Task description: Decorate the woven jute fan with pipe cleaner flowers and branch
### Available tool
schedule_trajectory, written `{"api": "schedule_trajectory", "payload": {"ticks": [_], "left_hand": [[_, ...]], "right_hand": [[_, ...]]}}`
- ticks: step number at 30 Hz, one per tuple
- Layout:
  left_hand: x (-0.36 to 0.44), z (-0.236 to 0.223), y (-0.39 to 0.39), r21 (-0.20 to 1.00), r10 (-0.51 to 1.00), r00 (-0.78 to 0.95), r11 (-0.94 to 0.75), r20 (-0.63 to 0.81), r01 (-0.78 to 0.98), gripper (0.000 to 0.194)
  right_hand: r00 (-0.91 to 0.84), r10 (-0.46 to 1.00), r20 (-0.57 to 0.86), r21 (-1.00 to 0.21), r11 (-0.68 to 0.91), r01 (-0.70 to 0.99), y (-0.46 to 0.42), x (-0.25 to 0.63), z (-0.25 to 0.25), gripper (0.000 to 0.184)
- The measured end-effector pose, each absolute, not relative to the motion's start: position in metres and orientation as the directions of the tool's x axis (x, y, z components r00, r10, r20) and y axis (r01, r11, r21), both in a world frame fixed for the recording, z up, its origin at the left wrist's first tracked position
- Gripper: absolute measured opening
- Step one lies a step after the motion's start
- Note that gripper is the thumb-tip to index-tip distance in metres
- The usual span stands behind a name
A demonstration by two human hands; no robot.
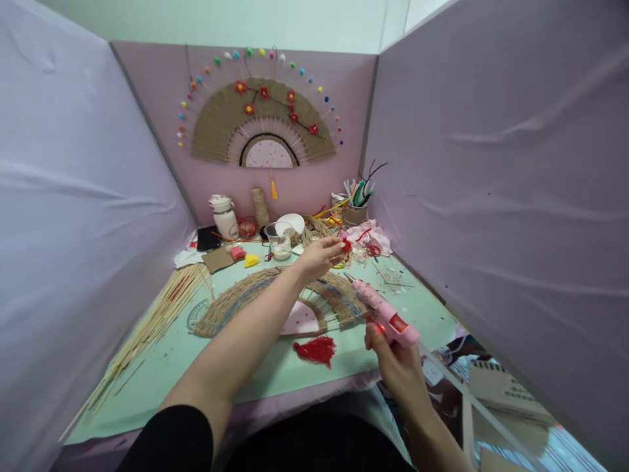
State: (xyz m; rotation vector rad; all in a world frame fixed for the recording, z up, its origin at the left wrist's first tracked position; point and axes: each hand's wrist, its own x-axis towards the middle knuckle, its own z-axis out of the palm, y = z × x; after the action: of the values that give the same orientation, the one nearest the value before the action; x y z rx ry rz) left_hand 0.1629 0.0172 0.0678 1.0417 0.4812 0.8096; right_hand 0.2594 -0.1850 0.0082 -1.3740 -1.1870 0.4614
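Black sleeve (pixel 171 436) sits closest, and from it my left forearm (pixel 246 341) slants over the tabletop (pixel 167 367) toward its back right corner. Green surface shows along the front edge on both sides of a red tassel (pixel 319 351), and down the right edge too, strewn with scraps (pixel 396 284); a lilac panel (pixel 491 170) rises beyond that side. Thin sticks (pixel 164 301) crowd the left edge. Toward the back edge stand a white bottle (pixel 224 219), a twine spool (pixel 260 207), a clear cup (pixel 278 244) and a pot (pixel 355 215) of tools. Mid-tabletop lies a woven fan (pixel 230 301), partly hidden under my forearm. My left hand (pixel 319 257) pinches a small red piece (pixel 346 245) beyond the fan's right part. My right hand (pixel 398 367) is wrapped round a pink glue gun (pixel 381 308) near the front right corner, its nozzle pointing up toward my left hand, apart from the red piece
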Motion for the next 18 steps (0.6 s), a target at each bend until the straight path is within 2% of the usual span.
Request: {"api": "schedule_trajectory", "payload": {"ticks": [3, 10, 13, 18], "left_hand": [[0.123, 0.057, 0.006, 0.877, 0.792, 0.611, 0.293, 0.001, -0.381, 0.028], [0.03, 0.032, -0.025, 0.852, 0.835, 0.546, 0.23, 0.076, -0.47, 0.024], [0.01, 0.022, -0.03, 0.841, 0.856, 0.509, 0.208, 0.09, -0.499, 0.023], [-0.002, 0.017, -0.032, 0.826, 0.87, 0.482, 0.194, 0.105, -0.53, 0.024]], "right_hand": [[0.396, 0.865, 0.309, -0.922, 0.171, 0.347, -0.178, 0.256, 0.008, 0.033], [0.186, 0.916, 0.357, -0.906, 0.29, 0.309, -0.161, 0.218, 0.01, 0.03], [0.122, 0.923, 0.365, -0.905, 0.321, 0.279, -0.156, 0.199, 0.017, 0.028], [0.043, 0.954, 0.298, -0.935, 0.283, 0.214, -0.153, 0.177, 0.026, 0.027]]}}
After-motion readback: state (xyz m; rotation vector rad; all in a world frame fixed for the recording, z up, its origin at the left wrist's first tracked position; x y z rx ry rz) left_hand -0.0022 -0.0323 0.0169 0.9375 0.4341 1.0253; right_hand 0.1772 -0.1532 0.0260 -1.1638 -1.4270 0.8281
